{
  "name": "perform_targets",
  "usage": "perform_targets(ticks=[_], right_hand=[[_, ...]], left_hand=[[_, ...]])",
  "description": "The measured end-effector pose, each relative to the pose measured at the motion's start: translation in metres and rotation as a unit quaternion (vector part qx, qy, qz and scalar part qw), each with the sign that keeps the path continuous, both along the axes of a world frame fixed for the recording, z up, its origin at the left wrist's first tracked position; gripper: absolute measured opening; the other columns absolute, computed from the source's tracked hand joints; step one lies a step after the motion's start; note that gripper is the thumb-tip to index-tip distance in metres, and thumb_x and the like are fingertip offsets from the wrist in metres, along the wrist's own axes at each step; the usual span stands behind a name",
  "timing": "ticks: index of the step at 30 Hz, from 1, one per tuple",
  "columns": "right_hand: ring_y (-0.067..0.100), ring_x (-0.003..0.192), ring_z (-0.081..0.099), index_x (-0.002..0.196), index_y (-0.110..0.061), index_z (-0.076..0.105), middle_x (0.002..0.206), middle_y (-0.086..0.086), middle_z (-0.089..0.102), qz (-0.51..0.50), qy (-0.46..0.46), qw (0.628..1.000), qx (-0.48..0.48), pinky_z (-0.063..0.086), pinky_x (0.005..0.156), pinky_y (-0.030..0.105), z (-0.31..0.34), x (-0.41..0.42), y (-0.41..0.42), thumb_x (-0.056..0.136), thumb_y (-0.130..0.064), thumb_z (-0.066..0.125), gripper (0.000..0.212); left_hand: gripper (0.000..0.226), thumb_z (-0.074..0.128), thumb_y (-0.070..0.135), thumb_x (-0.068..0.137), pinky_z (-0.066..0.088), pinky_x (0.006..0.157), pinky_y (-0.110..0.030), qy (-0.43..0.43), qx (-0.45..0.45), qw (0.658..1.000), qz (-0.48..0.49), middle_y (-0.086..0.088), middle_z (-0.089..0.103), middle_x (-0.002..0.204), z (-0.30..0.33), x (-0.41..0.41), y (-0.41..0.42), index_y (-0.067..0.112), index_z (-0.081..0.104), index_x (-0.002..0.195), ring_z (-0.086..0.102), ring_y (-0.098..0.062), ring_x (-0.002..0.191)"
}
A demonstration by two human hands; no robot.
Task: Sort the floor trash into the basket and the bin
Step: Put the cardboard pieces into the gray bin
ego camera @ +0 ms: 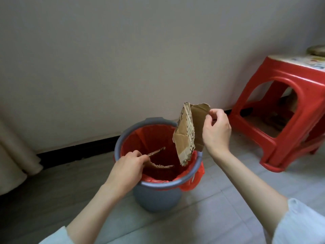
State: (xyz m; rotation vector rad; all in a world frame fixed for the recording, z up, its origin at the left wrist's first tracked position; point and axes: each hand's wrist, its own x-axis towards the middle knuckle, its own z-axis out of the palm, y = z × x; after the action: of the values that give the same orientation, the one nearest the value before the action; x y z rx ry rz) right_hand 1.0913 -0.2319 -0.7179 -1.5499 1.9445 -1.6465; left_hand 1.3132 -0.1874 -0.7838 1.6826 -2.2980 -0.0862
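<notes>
your left hand (129, 167) hangs over the near-left rim of the grey bin (158, 198), its fingers pinching a small torn cardboard scrap (157, 160) that juts from them out over the bin's mouth. your right hand (216, 131) is up above the far-right rim, fingers gripping the right edge of a large folded cardboard piece (188, 134); its lower tip dips just inside the rim. the bin's red liner (151, 138) shows bare red walls below both pieces. right of your right fingers, apart from the bin, stands a red stool (281, 120); behind the bin the wall (123, 59) sits close, with open tiled floor (219, 199) toward you.
</notes>
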Motion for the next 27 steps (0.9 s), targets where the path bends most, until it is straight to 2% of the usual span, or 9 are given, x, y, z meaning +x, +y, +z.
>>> perform_targets(ticks=[5,9,13,15,17,18,20,22,27], right_hand=[[0.027,0.094,0.056,0.104,-0.011,0.058,0.105,0.008,0.056,0.051,0.118,0.992,-0.009,0.036,0.075,0.029,-0.002,0.027,-0.027,0.094,-0.013,0.044,0.018],[0.032,0.091,0.057,0.103,-0.011,0.061,0.101,0.01,0.057,0.114,0.286,0.951,0.01,0.038,0.066,0.034,-0.025,0.052,-0.047,0.093,-0.012,0.046,0.018],[0.034,0.083,0.06,0.1,-0.01,0.063,0.094,0.013,0.06,0.218,0.432,0.874,0.043,0.043,0.061,0.035,-0.049,0.069,-0.061,0.085,-0.007,0.053,0.019],[0.031,0.094,0.057,0.112,-0.013,0.059,0.106,0.011,0.057,0.262,0.482,0.83,0.1,0.038,0.067,0.036,-0.056,0.075,-0.061,0.089,-0.031,0.032,0.04],[0.028,0.093,0.055,0.11,-0.015,0.059,0.105,0.008,0.057,0.3,0.496,0.804,0.133,0.037,0.068,0.036,-0.065,0.08,-0.061,0.076,-0.053,0.014,0.068],[0.027,0.094,0.055,0.111,-0.018,0.059,0.105,0.006,0.057,0.313,0.505,0.79,0.149,0.039,0.07,0.036,-0.072,0.083,-0.061,0.076,-0.055,0.018,0.066],[0.026,0.108,0.055,0.126,-0.026,0.052,0.12,0.004,0.057,0.35,0.528,0.746,0.206,0.045,0.084,0.037,-0.093,0.088,-0.068,0.088,-0.039,0.038,0.042],[0.024,0.123,0.048,0.137,-0.031,0.042,0.136,0.003,0.05,0.404,0.498,0.693,0.331,0.042,0.1,0.037,-0.104,0.09,-0.068,0.089,-0.016,0.047,0.05],[0.028,0.121,0.051,0.135,-0.032,0.044,0.133,0.006,0.054,0.38,0.456,0.729,0.341,0.043,0.098,0.039,-0.088,0.068,-0.053,0.091,-0.011,0.038,0.049]], left_hand=[[0.072,0.003,0.057,0.081,0.046,0.081,-0.031,-0.015,0.041,0.998,-0.04,0.004,0.071,0.097,-0.014,0.009,-0.003,0.027,0.064,0.101,0.065,-0.018,0.093],[0.052,0.025,0.04,0.092,0.047,0.064,-0.028,-0.051,-0.08,0.995,-0.039,0.01,0.061,0.054,-0.024,0.007,0.003,0.025,0.06,0.058,0.056,-0.009,0.053],[0.047,0.033,0.031,0.093,0.041,0.062,-0.03,-0.048,-0.142,0.988,-0.038,0.01,0.056,0.049,-0.036,0.007,0.005,0.024,0.058,0.053,0.05,-0.011,0.052],[0.045,0.036,0.029,0.092,0.041,0.061,-0.031,-0.045,-0.16,0.986,-0.03,0.009,0.055,0.049,-0.037,0.006,0.004,0.024,0.057,0.053,0.049,-0.013,0.052],[0.043,0.037,0.029,0.091,0.043,0.059,-0.032,-0.034,-0.163,0.986,-0.024,0.01,0.054,0.049,-0.039,0.004,0.005,0.024,0.057,0.053,0.048,-0.013,0.052],[0.043,0.036,0.029,0.091,0.043,0.059,-0.033,-0.029,-0.158,0.987,-0.019,0.01,0.054,0.05,-0.039,0.004,0.006,0.024,0.057,0.054,0.047,-0.012,0.053],[0.043,0.036,0.028,0.091,0.042,0.061,-0.033,-0.025,-0.158,0.987,-0.012,0.011,0.054,0.051,-0.042,0.006,0.005,0.024,0.058,0.054,0.047,-0.012,0.054],[0.043,0.036,0.028,0.091,0.037,0.064,-0.031,-0.019,-0.158,0.987,-0.01,0.01,0.054,0.051,-0.043,0.008,0.002,0.024,0.058,0.054,0.047,-0.012,0.055],[0.047,0.031,0.028,0.093,0.033,0.067,-0.032,-0.035,-0.137,0.99,-0.02,0.01,0.055,0.053,-0.045,0.012,0.001,0.024,0.06,0.056,0.049,-0.013,0.056]])
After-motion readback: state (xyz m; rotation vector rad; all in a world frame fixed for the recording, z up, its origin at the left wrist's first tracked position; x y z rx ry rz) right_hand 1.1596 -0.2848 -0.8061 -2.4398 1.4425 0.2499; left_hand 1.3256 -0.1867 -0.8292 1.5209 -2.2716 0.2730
